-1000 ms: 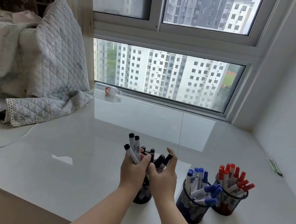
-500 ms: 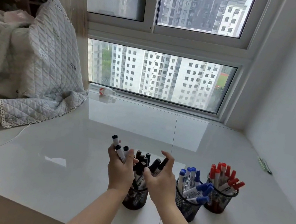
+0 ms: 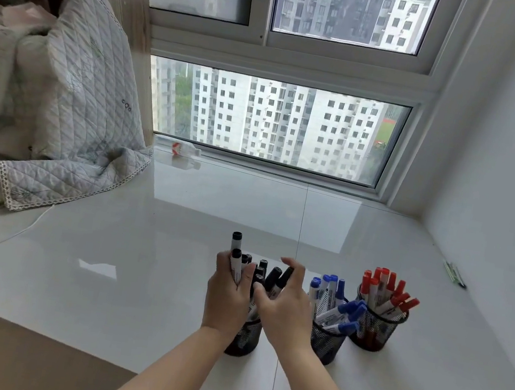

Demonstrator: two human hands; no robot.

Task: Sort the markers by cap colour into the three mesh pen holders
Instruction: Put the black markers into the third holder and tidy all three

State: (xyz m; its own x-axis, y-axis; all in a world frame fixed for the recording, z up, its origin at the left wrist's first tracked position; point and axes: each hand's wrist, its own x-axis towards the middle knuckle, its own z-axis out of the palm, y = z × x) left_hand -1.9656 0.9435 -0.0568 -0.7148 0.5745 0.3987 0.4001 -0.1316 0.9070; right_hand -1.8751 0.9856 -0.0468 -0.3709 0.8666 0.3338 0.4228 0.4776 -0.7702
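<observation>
On the glossy white table (image 3: 148, 245), three black mesh holders are lined up near the front edge. Over the leftmost holder (image 3: 245, 336), a bundle of black-capped markers (image 3: 235, 260) is gripped by the left hand (image 3: 228, 294), fingers curled round the barrels. The right hand (image 3: 285, 302) is held against the other black-capped markers in that holder, fingers loosely spread and clamped on nothing. Blue-capped markers (image 3: 332, 301) are seen in the middle holder (image 3: 326, 338), red-capped markers (image 3: 385, 290) in the right holder (image 3: 376, 329). A quilted blanket (image 3: 70, 120) is draped at the far left
</observation>
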